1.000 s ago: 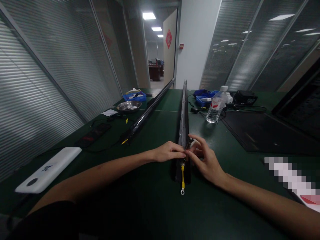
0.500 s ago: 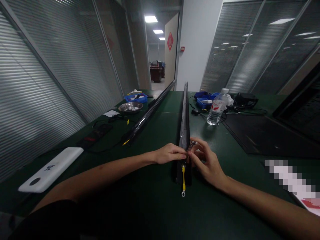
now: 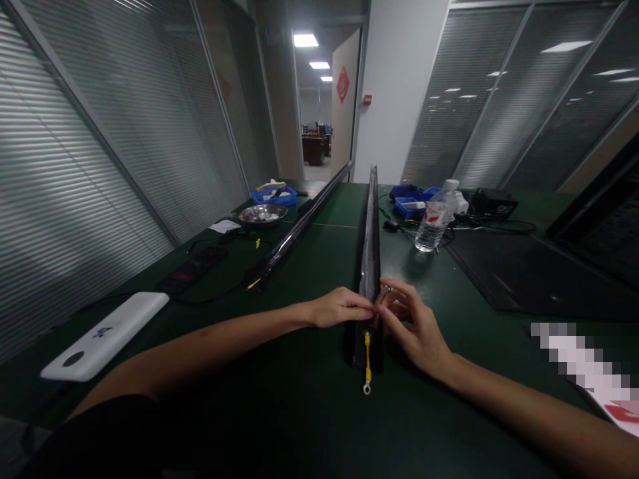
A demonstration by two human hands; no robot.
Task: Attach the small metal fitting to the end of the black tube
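A long dark channel (image 3: 370,246) lined with wrinkled grey material runs away from me over the green table. My left hand (image 3: 342,308) reaches across its near end, fingers pressed together. At the channel's right side my right hand (image 3: 412,322) is closed in a pinch, its fingertips meeting the left ones; a small shiny thing shows between its fingers, too small to name. From the near end sticks out a yellow wire (image 3: 368,356) with a metal ring terminal (image 3: 367,388). A second long dark strip (image 3: 299,226) lies to the left with a yellow tip.
On the left are a white box-like device (image 3: 107,336), a metal bowl (image 3: 263,213) and a blue tray (image 3: 274,197). To the right stand a water bottle (image 3: 434,219), blue bins (image 3: 409,207) and a black mat (image 3: 529,273). Dark cables lie on both sides.
The view has shifted slightly. The right fingers have changed position a little over the small shiny thing, while the left hand stays at the channel.
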